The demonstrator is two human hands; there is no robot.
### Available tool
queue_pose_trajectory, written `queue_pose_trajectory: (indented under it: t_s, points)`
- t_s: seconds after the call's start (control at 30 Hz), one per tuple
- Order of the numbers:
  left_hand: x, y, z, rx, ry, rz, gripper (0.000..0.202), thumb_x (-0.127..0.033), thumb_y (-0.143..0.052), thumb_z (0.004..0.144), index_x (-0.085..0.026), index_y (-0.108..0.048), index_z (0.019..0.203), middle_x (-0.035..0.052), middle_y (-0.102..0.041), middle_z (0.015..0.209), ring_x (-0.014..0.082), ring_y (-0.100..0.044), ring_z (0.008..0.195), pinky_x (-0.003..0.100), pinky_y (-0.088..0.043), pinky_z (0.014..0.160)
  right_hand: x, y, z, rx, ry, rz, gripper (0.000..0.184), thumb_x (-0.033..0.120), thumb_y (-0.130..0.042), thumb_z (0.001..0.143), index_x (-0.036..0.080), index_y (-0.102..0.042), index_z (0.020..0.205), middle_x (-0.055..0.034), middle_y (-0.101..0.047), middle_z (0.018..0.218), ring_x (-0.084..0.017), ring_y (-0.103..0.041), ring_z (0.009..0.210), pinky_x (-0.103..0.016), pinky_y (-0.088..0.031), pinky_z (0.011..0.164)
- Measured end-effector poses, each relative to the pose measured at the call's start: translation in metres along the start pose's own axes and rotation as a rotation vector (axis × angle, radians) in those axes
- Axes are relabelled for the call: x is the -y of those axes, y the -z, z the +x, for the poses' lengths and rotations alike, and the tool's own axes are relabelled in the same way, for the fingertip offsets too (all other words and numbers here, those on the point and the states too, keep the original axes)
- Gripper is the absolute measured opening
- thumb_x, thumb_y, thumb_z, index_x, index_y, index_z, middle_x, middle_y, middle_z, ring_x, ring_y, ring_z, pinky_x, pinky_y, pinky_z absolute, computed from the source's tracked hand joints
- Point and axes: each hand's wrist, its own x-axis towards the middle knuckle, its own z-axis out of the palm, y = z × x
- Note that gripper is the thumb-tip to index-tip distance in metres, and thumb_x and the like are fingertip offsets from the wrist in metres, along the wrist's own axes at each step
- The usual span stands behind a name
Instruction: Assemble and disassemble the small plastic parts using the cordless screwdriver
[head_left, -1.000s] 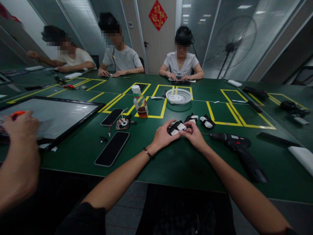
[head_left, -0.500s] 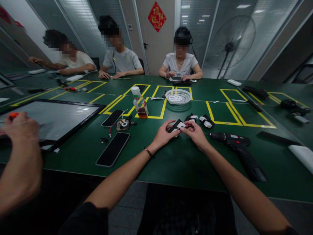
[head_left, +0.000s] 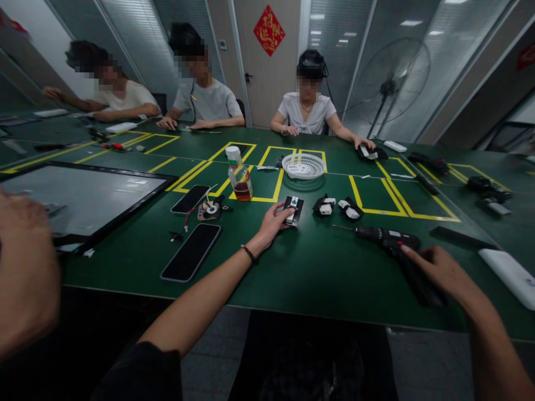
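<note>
My left hand (head_left: 273, 225) holds a small flat black piece with a white strip and a blue mark (head_left: 293, 209), pinched at its left edge above the table. My right hand (head_left: 445, 273) is on the black cordless drill (head_left: 388, 238), its thumb lying over the top of the handle near a red spot. The other fingers are partly hidden. The drill lies on its side, its long thin bit pointing left. Between the held piece and the drill rest two small black-and-white pieces, one on the left (head_left: 324, 206) and one on the right (head_left: 351, 209).
Left of my hand lie two phones (head_left: 191, 253), a small wired part (head_left: 209, 210) and a bottle of brown liquid (head_left: 241, 181). A white basket (head_left: 304, 167) stands farther back. A neighbour's hand (head_left: 27, 267) works over a framed panel (head_left: 104, 192). Several people sit opposite.
My right hand has let go of the small piece and moved right and nearer, onto the drill. The left hand keeps the piece, now turned upright. The person opposite has reached to the right.
</note>
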Motion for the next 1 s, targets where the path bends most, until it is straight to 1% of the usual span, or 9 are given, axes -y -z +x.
queue_pose_trajectory:
  t_s: [0.13, 0.33, 0.47, 0.57, 0.6, 0.67, 0.73, 0.87, 1.0]
  points:
    - [0.002, -0.002, -0.001, -0.006, 0.003, -0.012, 0.059, -0.039, -0.071, 0.081, -0.019, -0.051, 0.133, 0.0122, -0.069, 0.113, 0.0214, -0.071, 0.089, 0.037, -0.061, 0.077, -0.018, -0.01, -0.007, 0.195, -0.054, -0.167, 0.066, 0.072, -0.062, 0.072, 0.014, -0.067, 0.102, -0.0189, -0.071, 0.099, -0.036, -0.069, 0.088, -0.045, -0.052, 0.075]
    - [-0.002, 0.0, 0.0, -0.092, -0.008, 0.073, 0.058, -0.042, -0.069, 0.082, -0.019, -0.05, 0.132, 0.0099, -0.069, 0.11, 0.0182, -0.071, 0.085, 0.032, -0.06, 0.074, -0.002, -0.008, -0.002, 0.163, -0.016, -0.33, 0.059, 0.061, -0.065, 0.07, 0.015, -0.068, 0.106, -0.0195, -0.072, 0.1, -0.039, -0.069, 0.094, -0.044, -0.051, 0.078]
    - [-0.002, 0.001, 0.001, -0.119, -0.036, 0.087, 0.058, -0.042, -0.069, 0.083, -0.019, -0.049, 0.131, 0.0107, -0.068, 0.112, 0.0186, -0.07, 0.088, 0.032, -0.06, 0.075, 0.003, -0.001, -0.02, -0.03, 0.008, -0.123, 0.067, 0.054, -0.073, 0.064, 0.015, -0.062, 0.118, -0.0185, -0.07, 0.108, -0.038, -0.067, 0.096, -0.046, -0.05, 0.081]
    - [-0.001, 0.0, 0.001, -0.104, -0.063, 0.107, 0.058, -0.041, -0.07, 0.082, -0.018, -0.048, 0.131, 0.0111, -0.069, 0.112, 0.019, -0.07, 0.088, 0.032, -0.059, 0.075, 0.024, 0.003, -0.036, -0.187, 0.006, 0.28, 0.075, 0.047, -0.077, 0.062, 0.018, -0.056, 0.127, -0.017, -0.067, 0.115, -0.037, -0.065, 0.101, -0.046, -0.051, 0.085]
    - [-0.001, 0.0, 0.001, -0.102, -0.074, 0.124, 0.058, -0.04, -0.07, 0.082, -0.019, -0.048, 0.131, 0.0112, -0.069, 0.112, 0.0191, -0.07, 0.089, 0.032, -0.059, 0.075, 0.033, 0.005, -0.04, -0.111, 0.012, 0.475, 0.07, 0.045, -0.077, 0.064, 0.02, -0.058, 0.126, -0.0155, -0.068, 0.113, -0.035, -0.065, 0.101, -0.045, -0.052, 0.085]
    - [0.0, 0.0, 0.001, -0.11, -0.1, 0.167, 0.058, -0.04, -0.069, 0.083, -0.019, -0.048, 0.131, 0.0114, -0.069, 0.111, 0.0195, -0.069, 0.089, 0.033, -0.058, 0.077, 0.054, 0.007, -0.046, 0.218, 0.022, 0.784, 0.063, 0.039, -0.078, 0.063, 0.021, -0.063, 0.121, -0.0136, -0.07, 0.108, -0.031, -0.067, 0.091, -0.043, -0.053, 0.079]
    - [0.0, 0.001, 0.001, -0.124, -0.138, 0.217, 0.06, -0.041, -0.071, 0.081, -0.018, -0.048, 0.132, 0.0117, -0.069, 0.11, 0.0202, -0.069, 0.091, 0.034, -0.057, 0.079, 0.072, 0.006, -0.05, 0.45, 0.037, 0.978, 0.062, 0.04, -0.075, 0.064, 0.022, -0.064, 0.122, -0.0133, -0.071, 0.106, -0.023, -0.063, 0.069, -0.039, -0.052, 0.064]
    - [-0.001, 0.01, 0.003, -0.171, -0.26, 0.317, 0.064, -0.042, -0.073, 0.078, -0.017, -0.048, 0.131, 0.0118, -0.068, 0.11, 0.0206, -0.067, 0.098, 0.036, -0.053, 0.088, 0.095, -0.01, -0.053, 0.531, 0.018, 1.208, 0.048, 0.048, -0.058, 0.075, 0.024, -0.07, 0.114, -0.0115, -0.071, 0.086, -0.014, -0.041, 0.044, -0.033, -0.038, 0.043]
    - [-0.002, 0.019, 0.003, -0.23, -0.295, 0.427, 0.067, -0.047, -0.074, 0.076, -0.018, -0.048, 0.131, 0.0112, -0.067, 0.108, 0.0209, -0.066, 0.096, 0.037, -0.051, 0.088, 0.112, -0.04, -0.053, 0.744, -0.043, 1.164, 0.04, 0.037, -0.061, 0.077, 0.016, -0.072, 0.109, -0.0059, -0.059, 0.058, -0.02, -0.05, 0.053, -0.035, -0.043, 0.052]
